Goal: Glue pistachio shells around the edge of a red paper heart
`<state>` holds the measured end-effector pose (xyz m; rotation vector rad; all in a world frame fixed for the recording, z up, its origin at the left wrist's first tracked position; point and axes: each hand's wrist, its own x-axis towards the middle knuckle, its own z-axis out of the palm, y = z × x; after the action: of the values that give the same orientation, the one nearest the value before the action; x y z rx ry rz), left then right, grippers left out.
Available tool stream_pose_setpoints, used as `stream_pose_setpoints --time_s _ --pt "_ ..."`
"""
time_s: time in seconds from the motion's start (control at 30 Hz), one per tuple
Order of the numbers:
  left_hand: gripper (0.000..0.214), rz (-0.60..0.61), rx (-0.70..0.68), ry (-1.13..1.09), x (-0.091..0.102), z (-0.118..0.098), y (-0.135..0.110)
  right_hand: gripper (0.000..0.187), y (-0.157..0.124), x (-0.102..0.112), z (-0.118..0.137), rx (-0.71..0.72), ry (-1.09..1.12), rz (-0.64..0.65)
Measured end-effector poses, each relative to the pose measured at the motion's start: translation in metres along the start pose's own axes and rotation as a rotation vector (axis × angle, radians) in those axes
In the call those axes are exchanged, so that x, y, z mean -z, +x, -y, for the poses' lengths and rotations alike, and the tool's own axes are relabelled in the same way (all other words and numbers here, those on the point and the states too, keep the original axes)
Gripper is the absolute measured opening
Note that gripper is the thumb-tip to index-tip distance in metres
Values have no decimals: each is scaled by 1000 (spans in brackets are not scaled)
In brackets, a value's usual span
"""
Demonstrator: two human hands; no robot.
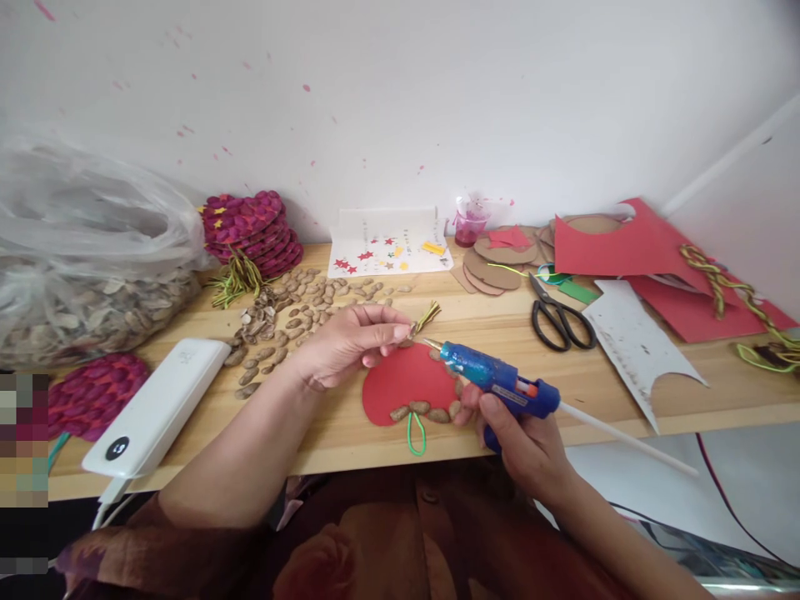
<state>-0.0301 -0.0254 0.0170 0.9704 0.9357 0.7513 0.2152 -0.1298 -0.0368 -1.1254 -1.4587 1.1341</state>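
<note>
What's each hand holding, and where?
The right hand grips a blue plastic glue gun by its handle; the left hand pinches something small, too hidden to name.

The wooden table [512,321] bears loose peanuts [306,315], black scissors [551,307] and a white power bank [156,408].

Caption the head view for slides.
Right hand holds blue glue gun; left hand near its nozzle, over red card bearing peanuts.

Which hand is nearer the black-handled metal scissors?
Right. The right hand is on the near side of the scissors; the left hand is farther away, well to their left.
</note>
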Motion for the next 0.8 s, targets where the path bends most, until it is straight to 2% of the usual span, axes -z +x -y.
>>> stream_pose_setpoints --time_s 0.17,0.3,0.4,0.57,0.8 --pt "22 -41 -194 541 1 -3 -2 24 6 -5 3 -75 122 -133" --pt "7 -83 -457 1001 -7 0 1 26 8 -6 2 -117 122 -140" --pt "9 -37 -576 1275 -13 1 4 29 9 -6 2 -173 114 -163" --pt "13 13 -559 1503 -17 7 10 39 10 -7 5 -246 136 -184" --pt "18 29 -473 1543 -19 11 8 39 10 -5 9 -264 117 -167"
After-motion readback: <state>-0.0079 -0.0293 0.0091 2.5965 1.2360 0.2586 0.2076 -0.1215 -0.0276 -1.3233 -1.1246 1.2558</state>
